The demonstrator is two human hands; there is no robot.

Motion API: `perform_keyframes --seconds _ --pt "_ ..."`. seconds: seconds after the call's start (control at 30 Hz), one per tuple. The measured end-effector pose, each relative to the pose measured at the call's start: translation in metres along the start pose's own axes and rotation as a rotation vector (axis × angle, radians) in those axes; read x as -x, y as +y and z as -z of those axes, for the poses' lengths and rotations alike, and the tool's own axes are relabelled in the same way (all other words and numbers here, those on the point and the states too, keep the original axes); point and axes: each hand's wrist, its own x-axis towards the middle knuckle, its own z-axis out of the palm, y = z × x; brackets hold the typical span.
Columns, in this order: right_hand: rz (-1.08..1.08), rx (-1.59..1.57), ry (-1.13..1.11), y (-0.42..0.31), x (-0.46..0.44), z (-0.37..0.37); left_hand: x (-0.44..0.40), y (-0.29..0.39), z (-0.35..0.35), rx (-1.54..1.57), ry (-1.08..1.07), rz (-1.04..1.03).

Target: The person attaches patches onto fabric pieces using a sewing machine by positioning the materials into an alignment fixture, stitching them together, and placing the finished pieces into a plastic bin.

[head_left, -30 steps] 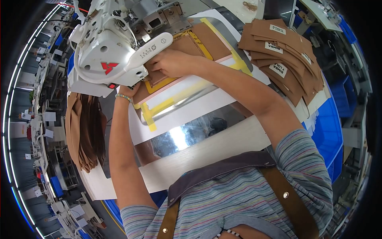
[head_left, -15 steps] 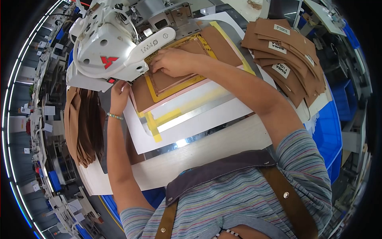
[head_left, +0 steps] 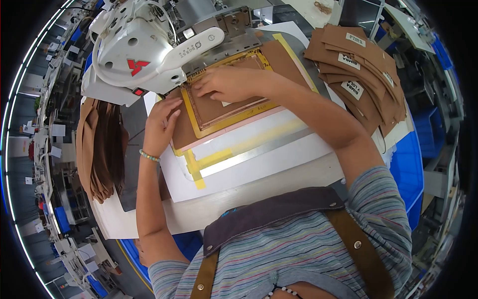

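A brown panel (head_left: 181, 117) lies under the needle area of a white sewing machine (head_left: 117, 60), with a yellow-edged rectangular frame (head_left: 209, 130) on top of it. My right hand (head_left: 231, 83) rests over the frame, its fingers spread and lightly bent on the brown material inside. Part of a small white label (head_left: 226, 103) shows beneath that palm. At the panel's left edge, close to the machine head, is my left hand (head_left: 162, 122), fingers apart and holding nothing visible. White sheet (head_left: 224, 182) and yellow tape (head_left: 195, 169) extend below the panel.
A fanned stack of brown pieces with white printed labels (head_left: 353, 74) sits at the right. More brown pieces (head_left: 99, 149) hang in a bundle over the left table edge. Blue bins (head_left: 406, 164) stand beyond the right side. The machine head overhangs the work at the upper left.
My left hand has shifted right onto the panel's edge, and its closed fingers have spread. My right hand has moved slightly right, and a bit of white label now shows under it.
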Motion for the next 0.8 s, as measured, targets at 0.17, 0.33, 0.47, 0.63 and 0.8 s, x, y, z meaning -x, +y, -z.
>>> perform_keyframes --seconds 0.17,0.33,0.47,0.63,0.8 --pt "-0.310 0.139 -0.054 -0.009 0.058 0.061 0.010 0.019 -0.002 -0.095 -0.024 -0.077" --pt "-0.211 0.494 0.261 0.010 0.114 0.026 0.005 0.029 -0.012 -0.108 -0.115 -0.142" --pt "-0.221 0.535 0.261 0.006 0.114 0.023 -0.008 0.035 -0.024 -0.177 -0.170 -0.144" --pt "-0.190 0.581 0.224 0.003 0.110 0.025 -0.013 0.033 -0.029 -0.285 -0.199 -0.160" --pt "-0.227 0.628 0.180 -0.005 0.102 0.027 -0.010 0.031 -0.031 -0.291 -0.185 -0.157"
